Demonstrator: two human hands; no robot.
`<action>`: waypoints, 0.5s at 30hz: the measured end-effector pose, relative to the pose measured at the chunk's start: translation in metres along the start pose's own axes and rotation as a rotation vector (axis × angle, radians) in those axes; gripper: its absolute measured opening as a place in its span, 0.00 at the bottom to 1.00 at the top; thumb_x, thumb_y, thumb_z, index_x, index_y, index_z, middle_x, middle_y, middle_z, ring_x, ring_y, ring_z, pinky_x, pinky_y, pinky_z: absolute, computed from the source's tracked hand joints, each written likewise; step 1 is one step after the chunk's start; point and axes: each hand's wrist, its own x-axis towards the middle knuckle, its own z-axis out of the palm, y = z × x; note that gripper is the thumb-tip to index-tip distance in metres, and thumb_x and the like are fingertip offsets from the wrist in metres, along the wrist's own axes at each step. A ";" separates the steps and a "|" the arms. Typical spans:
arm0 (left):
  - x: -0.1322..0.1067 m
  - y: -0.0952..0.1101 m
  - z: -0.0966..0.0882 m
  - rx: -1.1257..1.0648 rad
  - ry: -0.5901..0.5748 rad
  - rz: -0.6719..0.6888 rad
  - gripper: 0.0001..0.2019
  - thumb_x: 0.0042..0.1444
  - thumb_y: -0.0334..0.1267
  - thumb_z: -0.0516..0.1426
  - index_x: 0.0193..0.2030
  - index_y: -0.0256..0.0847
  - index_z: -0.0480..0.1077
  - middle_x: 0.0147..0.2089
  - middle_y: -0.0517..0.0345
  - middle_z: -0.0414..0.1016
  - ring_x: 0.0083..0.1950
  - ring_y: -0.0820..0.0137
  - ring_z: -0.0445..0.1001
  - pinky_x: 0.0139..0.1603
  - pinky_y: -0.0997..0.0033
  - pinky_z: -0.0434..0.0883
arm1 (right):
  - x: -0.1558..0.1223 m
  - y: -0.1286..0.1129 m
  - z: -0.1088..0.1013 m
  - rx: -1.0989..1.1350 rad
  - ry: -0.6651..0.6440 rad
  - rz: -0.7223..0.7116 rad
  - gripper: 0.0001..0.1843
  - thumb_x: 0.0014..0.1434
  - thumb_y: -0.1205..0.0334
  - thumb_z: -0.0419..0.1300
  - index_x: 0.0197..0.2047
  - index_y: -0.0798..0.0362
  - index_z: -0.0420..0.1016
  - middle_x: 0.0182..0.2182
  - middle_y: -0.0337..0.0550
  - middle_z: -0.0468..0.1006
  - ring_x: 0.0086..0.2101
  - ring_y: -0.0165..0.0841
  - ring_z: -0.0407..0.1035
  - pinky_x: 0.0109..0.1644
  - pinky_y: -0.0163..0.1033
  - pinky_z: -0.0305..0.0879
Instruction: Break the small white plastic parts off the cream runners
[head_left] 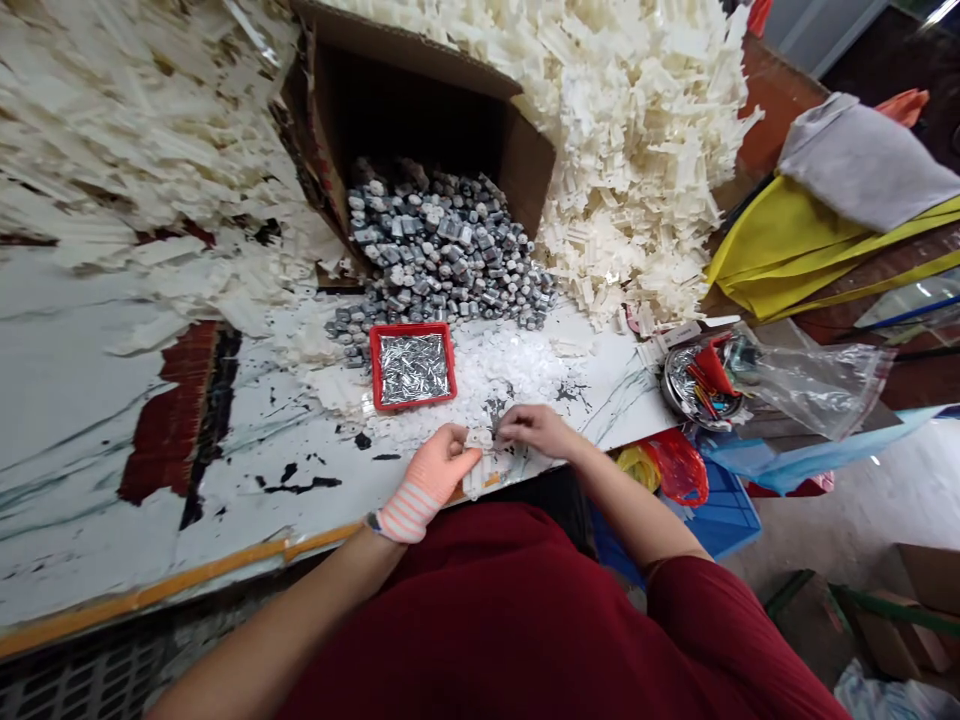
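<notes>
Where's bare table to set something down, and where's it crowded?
Bare tabletop lies left of your left hand, between the ivory plastic pieces and the orange edge strip. A narrower patch sits right of your right hand, before the metal bowl. Crowded: around the red tray and grey metal parts.

A pale concrete floor (840, 510) is spreading across the lower right, with a blue plastic crate (724, 515) standing beside a paint-splattered white table (82, 450).

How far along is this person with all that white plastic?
Only partway, it seems. Looking done: a scatter of small white plastic bits on the table. In hand: the left hand and right hand are working at a white plastic piece. Left: the big heap of white plastic pieces beyond the cardboard box, far larger than the scatter.
</notes>
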 end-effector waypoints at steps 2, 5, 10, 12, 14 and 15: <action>0.006 -0.008 0.001 -0.111 -0.068 -0.063 0.15 0.45 0.44 0.58 0.38 0.39 0.67 0.23 0.66 0.65 0.23 0.73 0.63 0.25 0.75 0.59 | 0.003 0.020 -0.043 -0.329 0.244 0.122 0.08 0.59 0.58 0.57 0.36 0.52 0.75 0.36 0.43 0.76 0.37 0.34 0.69 0.41 0.37 0.63; 0.011 -0.021 0.004 -0.223 -0.117 -0.116 0.18 0.45 0.45 0.58 0.41 0.38 0.68 0.24 0.65 0.66 0.23 0.74 0.63 0.24 0.75 0.58 | 0.006 0.046 -0.091 -0.685 0.399 0.333 0.12 0.59 0.60 0.56 0.45 0.51 0.75 0.44 0.48 0.73 0.41 0.37 0.68 0.39 0.37 0.62; 0.014 -0.021 0.009 -0.241 -0.097 -0.084 0.16 0.45 0.44 0.59 0.38 0.36 0.69 0.24 0.65 0.66 0.24 0.75 0.62 0.25 0.76 0.57 | 0.003 0.058 -0.096 -0.759 0.375 0.250 0.08 0.60 0.62 0.55 0.37 0.52 0.75 0.41 0.48 0.72 0.41 0.37 0.67 0.38 0.37 0.62; 0.014 -0.016 0.012 -0.208 -0.086 -0.074 0.15 0.46 0.44 0.58 0.39 0.35 0.70 0.21 0.67 0.62 0.22 0.76 0.59 0.23 0.76 0.56 | 0.001 0.048 -0.082 -0.569 0.436 0.160 0.07 0.59 0.61 0.56 0.35 0.53 0.74 0.37 0.45 0.72 0.38 0.35 0.67 0.39 0.38 0.63; 0.015 -0.011 0.014 -0.164 -0.072 -0.054 0.15 0.46 0.43 0.57 0.39 0.36 0.71 0.20 0.68 0.60 0.21 0.76 0.58 0.22 0.76 0.55 | -0.002 0.029 -0.063 -0.315 0.393 0.019 0.07 0.59 0.58 0.58 0.34 0.52 0.72 0.33 0.42 0.72 0.35 0.33 0.67 0.40 0.38 0.64; 0.015 -0.010 0.014 -0.146 -0.068 -0.037 0.15 0.46 0.42 0.57 0.40 0.36 0.71 0.20 0.68 0.61 0.21 0.75 0.59 0.23 0.76 0.56 | -0.003 0.018 -0.052 -0.203 0.329 -0.069 0.08 0.58 0.56 0.59 0.33 0.52 0.72 0.32 0.42 0.72 0.35 0.32 0.67 0.41 0.38 0.64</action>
